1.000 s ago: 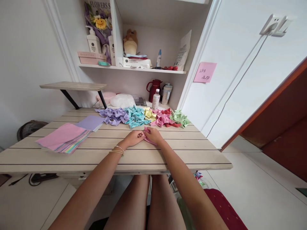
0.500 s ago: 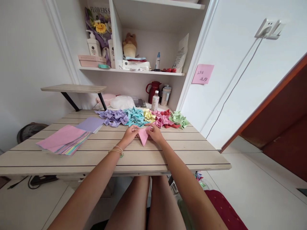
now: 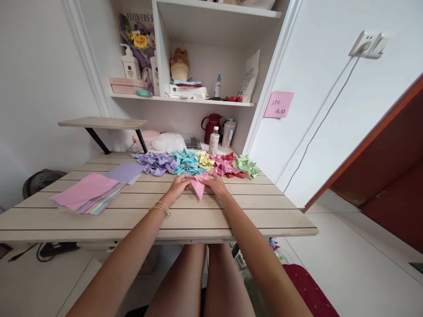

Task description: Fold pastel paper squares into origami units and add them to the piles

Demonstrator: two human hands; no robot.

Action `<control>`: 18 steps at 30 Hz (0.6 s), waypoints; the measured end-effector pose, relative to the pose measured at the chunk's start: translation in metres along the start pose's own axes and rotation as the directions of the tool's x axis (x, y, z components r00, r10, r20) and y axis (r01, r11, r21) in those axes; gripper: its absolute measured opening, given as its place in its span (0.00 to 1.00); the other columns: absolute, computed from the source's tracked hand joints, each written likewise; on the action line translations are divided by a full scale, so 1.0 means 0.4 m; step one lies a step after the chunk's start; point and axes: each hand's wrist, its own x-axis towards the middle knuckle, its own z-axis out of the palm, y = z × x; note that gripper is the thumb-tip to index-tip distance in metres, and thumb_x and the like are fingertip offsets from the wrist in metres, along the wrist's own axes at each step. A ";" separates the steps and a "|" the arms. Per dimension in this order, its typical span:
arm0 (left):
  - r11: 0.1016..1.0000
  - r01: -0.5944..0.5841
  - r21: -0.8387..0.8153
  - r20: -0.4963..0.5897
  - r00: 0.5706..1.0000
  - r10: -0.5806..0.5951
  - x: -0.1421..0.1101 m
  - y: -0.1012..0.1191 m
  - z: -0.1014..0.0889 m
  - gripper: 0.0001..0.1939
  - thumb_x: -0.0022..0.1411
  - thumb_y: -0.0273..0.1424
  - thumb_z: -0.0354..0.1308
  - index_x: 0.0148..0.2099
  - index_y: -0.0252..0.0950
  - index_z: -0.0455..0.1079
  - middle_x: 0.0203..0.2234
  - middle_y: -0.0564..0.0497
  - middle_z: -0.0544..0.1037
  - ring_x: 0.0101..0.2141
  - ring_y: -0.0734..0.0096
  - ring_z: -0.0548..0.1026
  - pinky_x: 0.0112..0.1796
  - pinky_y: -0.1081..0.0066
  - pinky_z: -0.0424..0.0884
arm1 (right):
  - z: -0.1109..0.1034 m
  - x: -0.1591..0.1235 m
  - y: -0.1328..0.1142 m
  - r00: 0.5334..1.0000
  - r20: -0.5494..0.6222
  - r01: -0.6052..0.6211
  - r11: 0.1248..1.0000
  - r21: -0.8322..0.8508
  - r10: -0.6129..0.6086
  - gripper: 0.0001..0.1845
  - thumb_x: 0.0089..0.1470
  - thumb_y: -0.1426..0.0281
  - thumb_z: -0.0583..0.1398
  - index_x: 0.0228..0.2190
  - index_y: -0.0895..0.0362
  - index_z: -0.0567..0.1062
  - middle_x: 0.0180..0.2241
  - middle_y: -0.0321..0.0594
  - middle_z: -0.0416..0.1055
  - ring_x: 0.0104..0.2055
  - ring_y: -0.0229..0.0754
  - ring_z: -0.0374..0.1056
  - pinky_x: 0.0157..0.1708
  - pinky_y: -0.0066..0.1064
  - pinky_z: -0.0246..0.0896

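Observation:
A folded piece of pink origami paper (image 3: 198,186) is held just above or on the wooden desk, its point directed toward me. My left hand (image 3: 181,184) pinches its left side, and my right hand (image 3: 214,183) grips its right side near the top. Fingers of both hands partly cover its upper edge. Just behind the hands lie folded paper pieces in groups: purple (image 3: 157,163), blue (image 3: 187,162), yellow (image 3: 205,160), pink and red (image 3: 225,165), and green (image 3: 246,166).
A stack of coloured paper sheets (image 3: 87,191), pink on top, lies on the desk (image 3: 132,224) at left, by purple sheets (image 3: 124,171). A clear bottle (image 3: 214,141), red jug (image 3: 211,127) and tumbler (image 3: 228,132) stand at the back. A small raised shelf (image 3: 102,122) overhangs the left.
The pink paper's upper part has spread wider at the sides, and its point has moved slightly right. Both hands stay on it. The camera view has shifted slightly.

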 end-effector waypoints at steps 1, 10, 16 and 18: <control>1.000 0.010 0.008 0.015 1.000 -0.010 -0.002 0.003 0.001 0.12 0.46 0.33 0.64 0.35 0.33 0.73 0.23 0.53 0.75 0.23 0.76 0.70 0.26 0.76 0.63 | -0.002 0.001 0.000 1.000 -0.004 0.000 1.000 -0.005 0.000 0.26 0.30 0.68 0.73 0.33 0.56 0.71 0.25 0.36 0.75 0.30 0.42 0.73 0.34 0.33 0.69; 0.999 0.048 0.004 0.025 0.999 -0.048 -0.006 0.005 0.000 0.13 0.46 0.34 0.66 0.35 0.33 0.74 0.26 0.51 0.77 0.24 0.75 0.72 0.28 0.75 0.64 | -0.005 0.003 0.005 0.999 0.033 -0.018 1.000 0.001 0.018 0.23 0.35 0.59 0.70 0.33 0.57 0.73 0.29 0.38 0.76 0.31 0.41 0.72 0.32 0.30 0.66; 0.999 0.026 -0.043 -0.007 1.000 -0.027 -0.001 -0.003 -0.004 0.15 0.44 0.34 0.67 0.34 0.31 0.74 0.25 0.51 0.77 0.24 0.76 0.71 0.29 0.75 0.66 | 0.005 -0.003 -0.003 0.995 0.046 -0.096 0.993 0.069 0.093 0.17 0.40 0.66 0.69 0.34 0.55 0.72 0.29 0.37 0.76 0.30 0.39 0.73 0.31 0.28 0.68; 0.999 0.025 -0.048 -0.008 1.000 -0.025 0.000 -0.005 -0.005 0.15 0.44 0.35 0.67 0.34 0.31 0.74 0.25 0.51 0.77 0.24 0.76 0.71 0.29 0.74 0.66 | 0.004 -0.004 -0.004 0.995 0.041 -0.093 0.993 0.078 0.090 0.17 0.41 0.68 0.69 0.35 0.55 0.73 0.30 0.38 0.77 0.31 0.39 0.73 0.30 0.28 0.69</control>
